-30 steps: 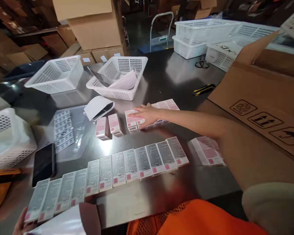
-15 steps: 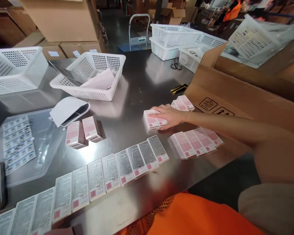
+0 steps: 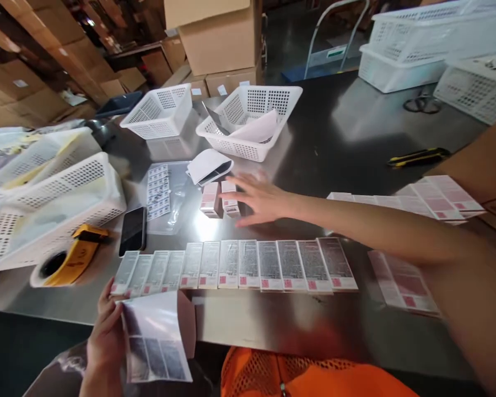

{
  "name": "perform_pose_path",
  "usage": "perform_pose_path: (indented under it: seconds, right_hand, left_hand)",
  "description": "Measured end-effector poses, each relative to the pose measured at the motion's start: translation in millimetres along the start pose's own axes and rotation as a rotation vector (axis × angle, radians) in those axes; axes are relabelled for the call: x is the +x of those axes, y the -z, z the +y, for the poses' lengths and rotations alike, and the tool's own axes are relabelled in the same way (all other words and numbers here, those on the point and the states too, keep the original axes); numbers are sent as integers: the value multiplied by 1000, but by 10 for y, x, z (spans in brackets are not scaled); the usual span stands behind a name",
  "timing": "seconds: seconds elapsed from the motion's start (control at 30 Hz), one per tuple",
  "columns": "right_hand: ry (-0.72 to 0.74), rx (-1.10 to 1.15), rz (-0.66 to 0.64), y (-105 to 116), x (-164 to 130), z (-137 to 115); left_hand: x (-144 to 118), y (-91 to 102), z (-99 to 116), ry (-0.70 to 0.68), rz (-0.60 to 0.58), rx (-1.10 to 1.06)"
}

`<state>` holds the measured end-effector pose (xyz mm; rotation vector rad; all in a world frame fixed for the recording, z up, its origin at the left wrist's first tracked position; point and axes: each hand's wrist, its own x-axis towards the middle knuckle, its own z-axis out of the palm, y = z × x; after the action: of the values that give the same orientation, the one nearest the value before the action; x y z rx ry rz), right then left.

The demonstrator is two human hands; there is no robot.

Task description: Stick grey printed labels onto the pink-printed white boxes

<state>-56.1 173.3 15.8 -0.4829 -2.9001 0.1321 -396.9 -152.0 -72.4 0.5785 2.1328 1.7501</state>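
Observation:
My left hand [image 3: 104, 333], low on the left, is closed on the edge of a curled sticker sheet [image 3: 159, 336] with silvery rectangles on its lower part. My right hand [image 3: 258, 198] reaches across the table with spread fingers. Its fingertips overlap the right one of two small pink-and-white boxes [image 3: 210, 199]; whether they touch it I cannot tell. Between my hands runs a long row of boxes with silvery labels [image 3: 248, 264], each with a pink square at its near end. More pink-and-white boxes [image 3: 436, 196] stand at the right, partly hidden by my right forearm.
Beyond the two boxes lie a folded white paper [image 3: 210, 165] and a sheet of small printed labels [image 3: 158, 192] on clear plastic. A phone [image 3: 133, 231] and a yellow tape roll [image 3: 72, 258] lie left. White baskets [image 3: 248, 146] stand behind; a yellow-black cutter [image 3: 417, 158] and scissors [image 3: 422, 103] lie right.
My right hand has left the boxes by the carton and moved left to the two separate boxes. The view has swung left, bringing my left hand and its sticker sheet into sight.

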Motion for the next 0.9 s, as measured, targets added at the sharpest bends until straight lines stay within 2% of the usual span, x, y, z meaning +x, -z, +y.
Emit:
perform_pose_path:
  seconds: [0.07, 0.13, 0.17, 0.23, 0.33, 0.43, 0.53, 0.6, 0.67, 0.73, 0.8, 0.9]
  right_hand:
    - [-14, -3, -71, -203, 589, -108]
    - [-50, -9, -136, -376, 932, -126]
    - [-54, -10, -151, -437, 998, -107]
    - [-28, -7, -151, -498, 923, -26]
    - [13, -13, -144, -445, 401, 190]
    - [15, -28, -153, -278, -375, 504]
    - [-53, -78, -199, -68, -1090, 792]
    - [-155, -88, -265, 68, -1360, 833]
    - [-250, -105, -291, 169, -1389, 655]
    - [-288, -117, -223, 195, -1202, 247]
    - [-197, -21, -177, 114, -884, -309]
    - [-25, 81, -194, -186, -379, -1100]
  left_hand:
    - [-12, -19, -12, -12, -43, -48]
    - [-30, -21, -3, 0, -83, -87]
    - [-40, -17, 7, 13, -99, -102]
    - [-55, -6, 32, 47, -116, -134]
    - [-65, -2, 64, 109, -131, -202]
    - [-61, -6, 67, 105, -123, -234]
    - [-57, -3, 48, 36, -117, -213]
    - [-59, 0, 41, -43, -125, -188]
    - [-61, 0, 50, -47, -134, -212]
    - [-62, -5, 72, 33, -138, -276]
    - [-64, -7, 100, 102, -142, -314]
    - [-77, 6, 132, 141, -157, -320]
